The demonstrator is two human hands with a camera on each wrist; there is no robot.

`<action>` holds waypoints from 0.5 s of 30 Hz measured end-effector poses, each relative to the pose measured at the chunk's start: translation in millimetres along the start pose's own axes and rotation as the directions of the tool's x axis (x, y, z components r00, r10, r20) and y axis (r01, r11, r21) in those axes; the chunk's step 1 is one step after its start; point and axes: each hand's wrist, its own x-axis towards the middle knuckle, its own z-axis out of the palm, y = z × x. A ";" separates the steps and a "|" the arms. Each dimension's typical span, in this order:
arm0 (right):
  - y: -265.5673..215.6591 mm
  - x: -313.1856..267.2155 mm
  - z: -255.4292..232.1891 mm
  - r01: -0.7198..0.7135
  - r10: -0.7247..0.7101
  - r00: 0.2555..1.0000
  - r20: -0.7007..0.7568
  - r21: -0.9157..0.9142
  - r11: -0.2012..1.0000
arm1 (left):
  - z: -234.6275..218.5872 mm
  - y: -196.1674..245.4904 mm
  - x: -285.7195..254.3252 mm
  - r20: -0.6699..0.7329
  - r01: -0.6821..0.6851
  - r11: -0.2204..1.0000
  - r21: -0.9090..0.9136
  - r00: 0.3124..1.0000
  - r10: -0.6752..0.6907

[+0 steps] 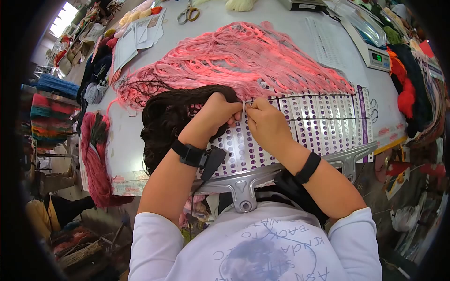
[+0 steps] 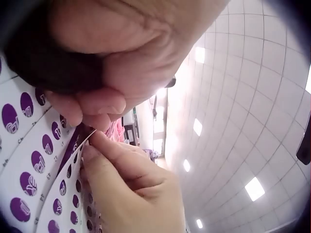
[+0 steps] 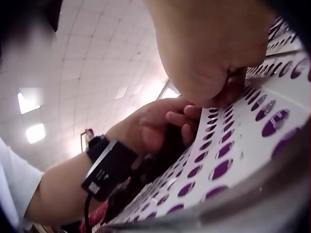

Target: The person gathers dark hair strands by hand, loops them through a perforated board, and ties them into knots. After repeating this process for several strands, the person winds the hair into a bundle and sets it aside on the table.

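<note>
Dark brown yarn [image 1: 176, 114] lies in a thick bundle over the left part of white card strips [image 1: 314, 133] printed with purple dots. My left hand [image 1: 218, 114] has its fingers curled round the end of this yarn; in the left wrist view the dark bundle [image 2: 53, 58] runs under the palm of the left hand [image 2: 126, 48]. Close beside it, my right hand [image 1: 269, 124] pinches the upper edge of a card strip between thumb and forefinger. The right wrist view shows the strips [image 3: 226, 141] raised at an angle, the right hand [image 3: 214, 53] hiding its fingertips' contact.
Pink yarn [image 1: 234, 56] spreads behind the cards. A digital scale [image 1: 377, 58] stands at the back right, scissors [image 1: 188, 14] and papers [image 1: 136, 37] at the back left. A metal bar [image 1: 243, 182] runs along the front edge. Red-pink yarn [image 1: 95, 150] hangs at the left.
</note>
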 end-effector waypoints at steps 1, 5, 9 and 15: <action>0.2 -0.9 -0.3 0.000 0.000 1.000 0.005 0.003 1.000 | 0.9 -2.0 1.2 -0.018 -0.007 1.000 0.000 1.000 0.007; 11.5 3.2 -12.0 -0.071 0.073 0.997 -0.007 0.175 0.982 | -5.0 -10.5 2.7 -0.047 -0.043 0.999 0.029 0.998 0.045; 12.2 7.9 -24.8 -0.080 0.082 0.996 0.027 -0.080 0.994 | -30.3 -12.2 -14.3 -0.106 -0.138 0.860 -0.492 0.990 0.098; 15.8 17.4 -19.0 0.025 -0.020 0.999 0.031 -0.196 0.980 | -45.3 -12.6 -23.2 0.094 -0.104 0.465 -0.879 0.918 0.385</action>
